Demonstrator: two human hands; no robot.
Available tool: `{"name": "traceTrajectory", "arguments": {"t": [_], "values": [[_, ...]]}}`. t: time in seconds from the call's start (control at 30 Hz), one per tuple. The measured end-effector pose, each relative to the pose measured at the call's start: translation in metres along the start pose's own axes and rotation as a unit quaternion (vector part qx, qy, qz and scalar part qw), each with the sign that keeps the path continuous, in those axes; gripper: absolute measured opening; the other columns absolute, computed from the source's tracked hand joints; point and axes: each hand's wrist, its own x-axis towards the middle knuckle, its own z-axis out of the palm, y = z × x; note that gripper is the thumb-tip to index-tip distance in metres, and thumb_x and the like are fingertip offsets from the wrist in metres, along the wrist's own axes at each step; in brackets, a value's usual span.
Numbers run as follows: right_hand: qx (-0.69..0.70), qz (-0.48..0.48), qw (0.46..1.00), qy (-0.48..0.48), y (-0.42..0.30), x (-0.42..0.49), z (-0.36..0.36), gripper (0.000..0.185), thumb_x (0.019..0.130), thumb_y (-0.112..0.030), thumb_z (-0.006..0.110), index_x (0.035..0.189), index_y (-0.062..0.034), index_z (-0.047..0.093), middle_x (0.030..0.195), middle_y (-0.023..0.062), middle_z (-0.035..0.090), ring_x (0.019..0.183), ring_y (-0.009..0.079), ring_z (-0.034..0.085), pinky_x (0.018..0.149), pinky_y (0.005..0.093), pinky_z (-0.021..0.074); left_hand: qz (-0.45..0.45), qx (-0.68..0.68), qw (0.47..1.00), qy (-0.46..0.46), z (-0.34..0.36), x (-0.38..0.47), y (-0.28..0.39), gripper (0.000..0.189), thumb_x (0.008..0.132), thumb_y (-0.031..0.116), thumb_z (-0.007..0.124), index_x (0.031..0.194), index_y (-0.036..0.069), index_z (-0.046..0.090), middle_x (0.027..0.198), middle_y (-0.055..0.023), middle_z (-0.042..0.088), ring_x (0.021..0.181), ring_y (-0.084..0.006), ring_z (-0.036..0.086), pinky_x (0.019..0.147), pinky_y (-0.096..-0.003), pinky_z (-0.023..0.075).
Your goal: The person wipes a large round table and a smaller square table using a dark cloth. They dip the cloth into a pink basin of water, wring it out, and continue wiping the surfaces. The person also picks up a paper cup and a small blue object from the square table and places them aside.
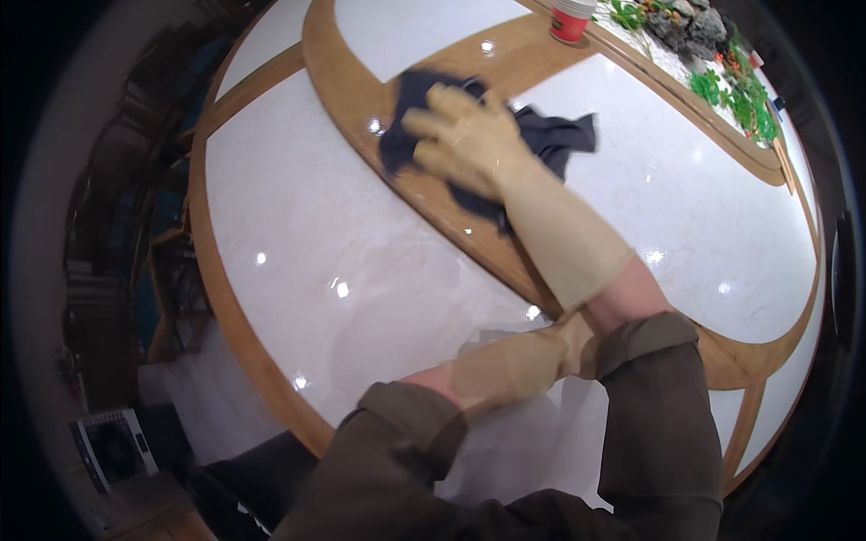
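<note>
My right hand (467, 138), in a cream rubber glove that reaches well up the forearm, presses down on a bunched dark cloth (555, 138). Its fingers are spread and bent over the fabric, slightly blurred. The cloth lies across a curved wooden band (352, 101) of the table and onto the white panel beside it. My left hand (572, 345), gloved the same way, is at the near side, tucked behind my right forearm. The fingers of that hand are hidden, so what they touch cannot be made out.
A red and white paper cup (570, 21) stands on the far wood band. At upper right, a recessed bed holds grey rocks (697, 30) and green plants (734, 95). Chairs (145, 297) line the left side. A dark seat (254, 473) and a boxy device (115, 446) are at lower left.
</note>
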Motion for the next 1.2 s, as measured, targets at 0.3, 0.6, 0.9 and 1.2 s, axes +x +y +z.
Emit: {"name": "traceTrajectory", "arguments": {"t": [0.3,0.6,0.9,1.2], "values": [[0.004,-0.018,0.987,-0.159,-0.026,-0.327,-0.170,0.037,0.087,-0.022,0.075,0.123,-0.0274,0.084,0.155,0.0265,0.063,0.141,0.0462,0.063,0.120,0.0682,0.0431,0.072,-0.012,0.979,0.192,-0.033,-0.270,-0.069,0.053,0.103,0.023,0.066,0.156,0.022,0.067,0.165,-0.0216,0.055,0.151,-0.0437,0.054,0.129,-0.0538,0.0408],[-0.017,-0.096,0.982,-0.160,-0.059,-0.200,-0.117,0.047,0.071,-0.029,0.088,0.117,-0.0300,0.086,0.147,0.0310,0.064,0.139,0.0472,0.061,0.096,0.0594,0.0488,-0.200,0.153,0.905,0.343,-0.085,-0.439,-0.143,0.055,0.094,0.009,0.078,0.145,-0.006,0.064,0.149,-0.0322,0.062,0.136,-0.0535,0.060,0.116,-0.0565,0.0497],[0.105,-0.113,0.984,-0.093,-0.114,0.201,0.050,0.025,0.102,-0.037,0.070,0.121,-0.0294,0.085,0.150,0.0087,0.062,0.140,0.0320,0.062,0.113,0.0455,0.0556,-0.194,0.152,0.906,0.345,-0.130,-0.473,-0.185,0.056,0.092,0.010,0.079,0.144,-0.007,0.064,0.147,-0.0319,0.064,0.133,-0.0540,0.063,0.115,-0.0564,0.0512],[0.084,-0.047,0.993,0.070,-0.123,0.120,0.046,0.021,0.089,-0.025,0.082,0.110,-0.0290,0.084,0.149,0.0048,0.069,0.132,0.0280,0.069,0.094,0.0486,0.0597,-0.206,0.125,0.913,0.329,-0.142,-0.483,-0.204,0.053,0.096,0.005,0.076,0.147,-0.007,0.064,0.150,-0.0330,0.065,0.139,-0.0542,0.061,0.120,-0.0566,0.0490]]}}
